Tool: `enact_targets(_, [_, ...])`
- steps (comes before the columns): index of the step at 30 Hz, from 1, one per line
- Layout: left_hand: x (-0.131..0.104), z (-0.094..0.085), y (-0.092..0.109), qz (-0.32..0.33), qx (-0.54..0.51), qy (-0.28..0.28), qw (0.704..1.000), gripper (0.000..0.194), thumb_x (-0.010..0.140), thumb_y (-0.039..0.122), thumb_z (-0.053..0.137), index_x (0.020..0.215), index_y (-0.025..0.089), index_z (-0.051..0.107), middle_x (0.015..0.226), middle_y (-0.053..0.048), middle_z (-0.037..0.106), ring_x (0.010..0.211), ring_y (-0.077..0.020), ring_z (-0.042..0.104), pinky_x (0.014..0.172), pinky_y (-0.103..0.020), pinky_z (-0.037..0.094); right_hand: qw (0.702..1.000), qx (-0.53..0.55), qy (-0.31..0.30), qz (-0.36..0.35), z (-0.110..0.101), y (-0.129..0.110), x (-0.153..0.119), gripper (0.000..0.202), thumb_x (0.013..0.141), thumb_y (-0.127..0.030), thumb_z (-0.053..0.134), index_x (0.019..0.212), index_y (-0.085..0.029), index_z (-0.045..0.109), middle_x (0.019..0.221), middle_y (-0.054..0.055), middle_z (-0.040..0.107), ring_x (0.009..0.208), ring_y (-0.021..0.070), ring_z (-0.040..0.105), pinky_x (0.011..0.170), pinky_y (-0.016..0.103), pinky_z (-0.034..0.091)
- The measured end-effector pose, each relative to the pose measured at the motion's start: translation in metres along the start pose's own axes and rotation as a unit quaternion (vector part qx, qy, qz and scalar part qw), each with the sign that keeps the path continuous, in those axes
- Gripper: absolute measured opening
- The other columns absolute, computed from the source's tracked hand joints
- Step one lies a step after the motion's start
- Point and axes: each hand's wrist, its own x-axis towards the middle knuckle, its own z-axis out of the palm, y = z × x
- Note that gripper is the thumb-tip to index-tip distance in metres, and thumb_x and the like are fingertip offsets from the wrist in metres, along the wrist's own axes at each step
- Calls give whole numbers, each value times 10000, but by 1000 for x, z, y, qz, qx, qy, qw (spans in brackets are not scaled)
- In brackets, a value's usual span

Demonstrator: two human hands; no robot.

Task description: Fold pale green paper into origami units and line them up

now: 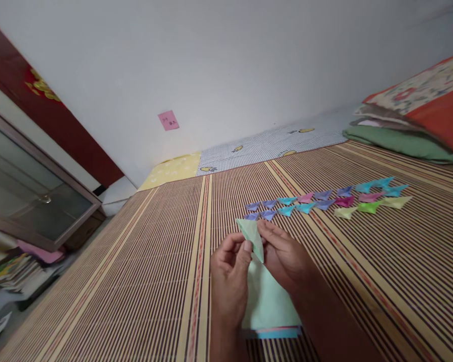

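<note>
Together, one folded green paper triangle (252,236) is pinched by left hand (229,274) and right hand (285,259), beside roughly twenty folded pieces (326,200) laid in two rows.

There is 1 view only, taken from a camera worn on the person's head, which looks forward and down across a striped bamboo mat (143,281) toward a white wall (226,65) at the far edge. It sits close over the 2 hands, the left hand (230,276) and right hand (287,259), which fill the lower middle of the frame, while the rows of small folded paper pieces (324,201) lie just beyond them. The picture is tilted, so the wall's base runs upward to the right, with a glass-fronted cabinet (33,196) at the left edge and folded bedding (419,120) at the right edge.
</note>
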Motion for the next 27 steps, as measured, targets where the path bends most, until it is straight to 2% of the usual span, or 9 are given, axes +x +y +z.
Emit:
enact_targets(3, [-1,3,1,-10,10,-8,1000,62,869,207,687,924,181,696,859,-24,709,761,-139,642,759,-251,522,1000,-3,-9,0,1,1,-2,354,817,-527,727,724,-241,541,589,-58,470,536,142,472,539,275,415])
enact_targets(6, [-1,6,-1,-19,10,27,999,113,824,141,685,922,187,656,859,-18,715,765,-147,667,739,-254,529,999,-36,-16,-9,2,1,-4,290,861,-475,707,754,-223,610,615,-44,526,547,134,492,536,265,412])
enact_targets(9, [-1,8,-3,-4,15,57,998,112,841,159,687,923,199,622,887,-19,718,838,-168,692,740,-256,531,987,-142,22,-74,3,-1,-5,232,833,-392,740,969,-212,692,866,29,687,774,181,636,697,303,508])
enact_targets(11, [-1,7,-5,16,30,74,997,120,859,173,686,946,205,610,915,-21,718,868,-174,694,767,-269,532,959,-240,66,-133,5,-4,-7,300,805,-331,758,1069,-209,685,999,64,708,890,211,654,784,343,524])
enact_targets(14, [-1,4,-7,50,109,121,985,109,877,177,677,932,216,591,867,-2,695,795,-162,676,735,-266,523,912,-354,84,-186,9,-11,-12,182,826,-286,728,984,-209,680,926,54,713,810,206,648,734,350,518])
enact_targets(16, [-1,3,-6,75,171,143,972,113,880,155,663,931,225,590,865,1,692,790,-165,671,726,-266,517,908,-374,39,-188,12,-15,-15,121,851,-274,701,957,-216,689,905,46,722,792,200,660,723,344,526])
enact_targets(19, [-3,1,-5,104,227,153,956,191,858,93,644,982,234,610,893,-6,710,831,-184,687,751,-280,521,907,-379,-11,-183,16,-18,-18,185,820,-237,728,1002,-229,699,942,40,741,821,201,683,730,327,548])
enact_targets(22, [-2,2,-5,105,248,164,949,282,861,120,658,1113,245,637,892,-8,693,800,-182,677,730,-283,522,895,-393,10,-211,16,-16,-18,137,857,-194,662,990,-222,680,870,26,735,756,181,684,690,301,549])
enact_targets(27, [-1,3,-7,80,201,139,966,431,870,116,642,1274,262,615,931,-10,668,838,-164,665,780,-286,529,850,-443,34,-283,15,-11,-17,138,877,-109,574,917,-223,642,795,3,682,705,162,650,662,275,520])
